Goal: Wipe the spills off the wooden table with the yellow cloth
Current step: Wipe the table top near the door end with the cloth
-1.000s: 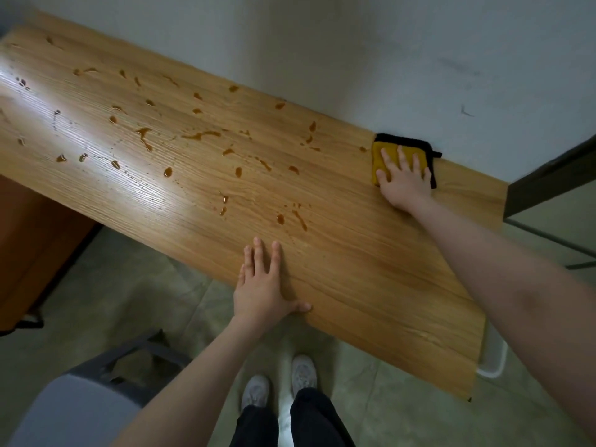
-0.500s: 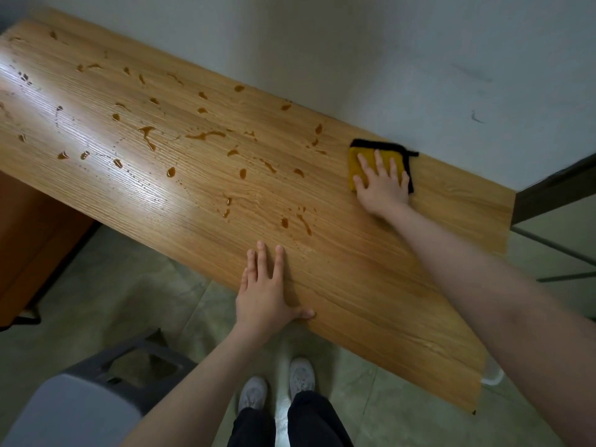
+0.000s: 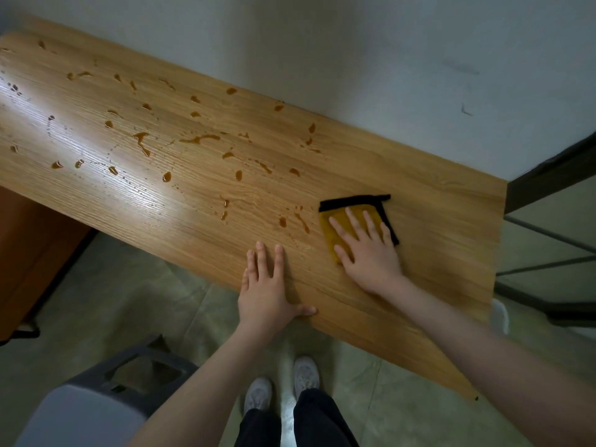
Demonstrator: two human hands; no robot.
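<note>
The wooden table (image 3: 200,195) runs from upper left to lower right, with several brown spills (image 3: 142,141) scattered over its left and middle. A yellow cloth with black trim (image 3: 335,230) lies flat on the table right of centre. My right hand (image 3: 367,250) presses on the cloth with straight, spread fingers and covers most of it. My left hand (image 3: 266,291) rests flat on the table's near edge, just left of the cloth. Two small spills (image 3: 292,221) lie directly left of the cloth.
A white wall (image 3: 354,59) backs the table's far edge. A grey bin with a dark lid (image 3: 106,391) stands on the floor at lower left. A dark metal frame (image 3: 548,221) sits beyond the table's right end. An orange-brown cabinet (image 3: 29,253) stands under the left side.
My right hand has slid the cloth from the far edge by the wall toward me, to the middle of the table near my left hand. The left hand stayed put.
</note>
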